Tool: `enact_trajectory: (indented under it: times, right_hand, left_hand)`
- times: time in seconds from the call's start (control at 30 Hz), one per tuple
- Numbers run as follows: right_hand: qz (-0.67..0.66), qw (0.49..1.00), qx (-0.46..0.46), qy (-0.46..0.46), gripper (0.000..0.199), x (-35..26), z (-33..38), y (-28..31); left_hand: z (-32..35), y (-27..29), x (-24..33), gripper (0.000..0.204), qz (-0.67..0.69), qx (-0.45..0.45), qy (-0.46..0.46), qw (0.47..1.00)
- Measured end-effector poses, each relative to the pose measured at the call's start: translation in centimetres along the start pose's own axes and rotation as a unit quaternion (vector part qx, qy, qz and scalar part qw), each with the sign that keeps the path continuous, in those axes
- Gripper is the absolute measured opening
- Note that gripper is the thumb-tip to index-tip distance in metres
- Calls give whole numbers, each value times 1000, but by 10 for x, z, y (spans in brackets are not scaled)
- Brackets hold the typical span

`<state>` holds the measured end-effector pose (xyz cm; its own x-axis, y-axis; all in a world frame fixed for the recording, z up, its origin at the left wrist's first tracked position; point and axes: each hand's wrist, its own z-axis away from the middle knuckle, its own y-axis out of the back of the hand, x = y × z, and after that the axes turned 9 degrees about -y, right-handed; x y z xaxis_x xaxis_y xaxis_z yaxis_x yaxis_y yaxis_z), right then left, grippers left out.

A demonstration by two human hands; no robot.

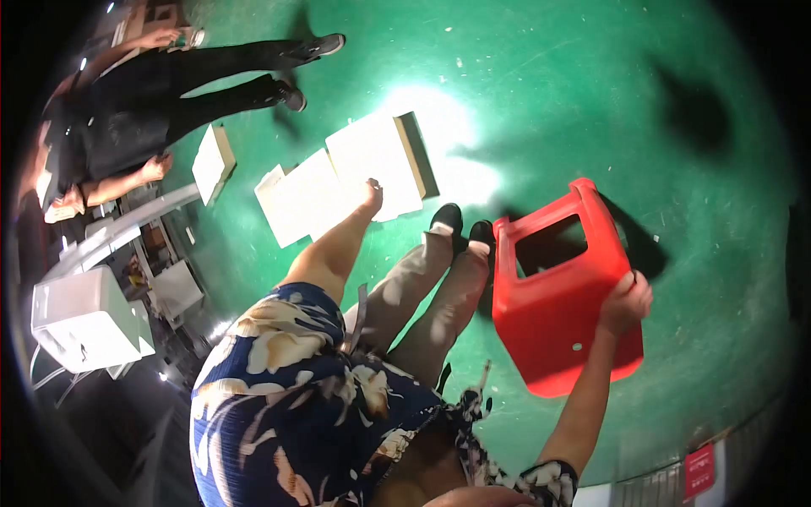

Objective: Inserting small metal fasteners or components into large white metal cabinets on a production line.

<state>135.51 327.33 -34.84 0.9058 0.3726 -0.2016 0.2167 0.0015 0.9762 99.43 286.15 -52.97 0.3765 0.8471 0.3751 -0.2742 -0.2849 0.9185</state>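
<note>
Gripping: right hand [627,302], fingers clamped on the side edge of one red plastic stool [549,325], located at the person's right, near the black shoes [448,218]. Left hand [372,196]: fingers curled, seen over pale flat boxes [291,203] on green floor [549,101]; cannot tell whether it holds anything. Co-worker, black trousers [224,72], upper left.
</note>
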Motion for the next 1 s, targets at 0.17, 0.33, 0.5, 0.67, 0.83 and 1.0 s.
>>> enact_trajectory:
  times: [0.17, 0.33, 0.5, 0.67, 0.83, 1.0]
  right_hand:
    - [80, 992, -72, -68, 33, -7, -14, 22]
    - [-500, 801, -192, -268, 44, -20, -22, 47]
    - [-522, 686, -491, -129, 13, -95, 44, 111]
    - [-421, 782, -430, 165, 7, -161, -10, 139]
    - [-529, 769, -225, 280, 7, -291, -104, 310]
    - [-541, 753, -90, 364, 10, -363, -137, 440]
  left_hand:
    - [11, 140, 26, 20, 68, -142, 126, 979]
    - [85, 260, 34, 19, 189, -224, -1, 956]
    - [124, 319, 105, 23, 185, -372, 88, 905]
    - [98, 353, 180, 22, 353, -146, 128, 915]
    - [49, 423, 225, 22, 425, -14, 43, 904]
    - [-8, 533, 291, 15, 341, 92, -218, 910]
